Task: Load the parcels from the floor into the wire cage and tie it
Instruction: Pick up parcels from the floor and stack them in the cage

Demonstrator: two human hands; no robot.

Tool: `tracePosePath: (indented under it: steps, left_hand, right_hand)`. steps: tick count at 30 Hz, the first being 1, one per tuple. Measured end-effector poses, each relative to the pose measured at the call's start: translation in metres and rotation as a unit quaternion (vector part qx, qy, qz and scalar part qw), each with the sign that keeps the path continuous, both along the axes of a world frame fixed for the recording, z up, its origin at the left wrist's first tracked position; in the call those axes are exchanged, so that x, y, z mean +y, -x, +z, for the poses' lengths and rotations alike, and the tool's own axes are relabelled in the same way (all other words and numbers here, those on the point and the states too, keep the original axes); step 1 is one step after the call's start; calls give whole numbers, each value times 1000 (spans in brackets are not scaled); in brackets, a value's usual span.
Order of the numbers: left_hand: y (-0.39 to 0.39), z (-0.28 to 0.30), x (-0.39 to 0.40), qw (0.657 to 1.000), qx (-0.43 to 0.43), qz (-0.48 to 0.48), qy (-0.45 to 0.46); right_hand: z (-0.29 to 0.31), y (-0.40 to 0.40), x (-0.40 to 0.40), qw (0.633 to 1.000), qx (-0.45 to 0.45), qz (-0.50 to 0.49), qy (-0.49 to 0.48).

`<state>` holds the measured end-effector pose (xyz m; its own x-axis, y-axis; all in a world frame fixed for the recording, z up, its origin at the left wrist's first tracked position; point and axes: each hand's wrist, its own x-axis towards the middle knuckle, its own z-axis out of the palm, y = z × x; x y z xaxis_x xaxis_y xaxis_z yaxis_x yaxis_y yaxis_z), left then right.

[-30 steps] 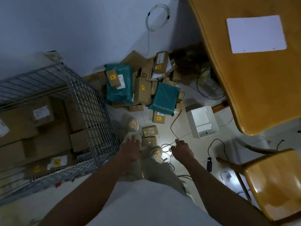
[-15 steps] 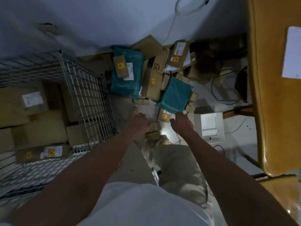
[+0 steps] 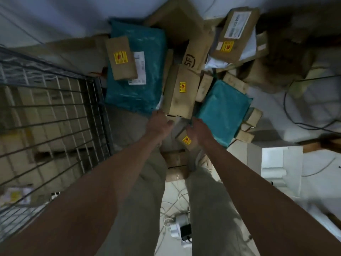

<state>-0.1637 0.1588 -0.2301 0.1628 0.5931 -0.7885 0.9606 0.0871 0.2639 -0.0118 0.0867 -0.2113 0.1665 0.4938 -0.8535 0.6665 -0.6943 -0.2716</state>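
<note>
A heap of parcels lies on the floor against the wall: brown cartons and two teal bags, a large one (image 3: 134, 71) and a smaller one (image 3: 223, 109). My left hand (image 3: 158, 122) reaches down, fingers apart, at the near edge of a brown carton with a yellow sticker (image 3: 180, 91). My right hand (image 3: 199, 132) hovers with spread fingers over a small carton (image 3: 184, 140) beside the smaller teal bag. Neither hand holds anything. The wire cage (image 3: 60, 115) stands at the left, with several cartons stacked inside.
A white foam block (image 3: 276, 167) sits on the floor at the right. Cables and a white plug adapter (image 3: 179, 228) lie between my feet. More black cables trail at the far right. Small cartons (image 3: 175, 163) lie in front of my legs.
The view has dropped closer to the parcel heap. Both hands have stretched forward and down, from above my feet to the near edge of the pile.
</note>
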Motion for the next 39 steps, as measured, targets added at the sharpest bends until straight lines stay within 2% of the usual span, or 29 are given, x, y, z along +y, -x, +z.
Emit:
tracePosePath:
  steps: [3,5,9,13,16,19,23,26,30,34,39]
  left_hand:
    - [-18,-46,16,992,-8,128,-5]
    - [-28,-72,23,985,-13,171,2]
    - [-37,-102,24,988,30,154,-13]
    - [-28,-79,11,983,12,183,4]
    - [-9,-31,-5,971,-12,238,34]
    - [18,37,-34,946,-48,312,71]
    - [41,138,-75,886,-127,428,125]
    - [48,214,-105,837,-191,494,138]
    - [55,307,-147,780,-266,558,96]
    - [72,372,-189,754,-289,585,70]
    - [119,438,-216,676,-341,653,28]
  right_hand:
    - [-46,-23,12,999,-15,-36,-5]
    - [-71,-35,16,999,-17,-33,-17]
    - [-97,-51,15,992,3,-124,-14]
    - [-89,-58,4,979,28,-201,0]
    - [-40,-60,-4,972,37,-232,1]
    - [29,-59,-15,978,44,-203,0]
    - [126,-52,-30,975,73,-208,-24]
    - [206,-41,-48,966,140,-207,-63]
    - [298,-34,-79,952,194,-200,-127]
    - [359,-14,-102,945,214,-183,-165]
    - [424,36,-105,945,213,-104,-225]
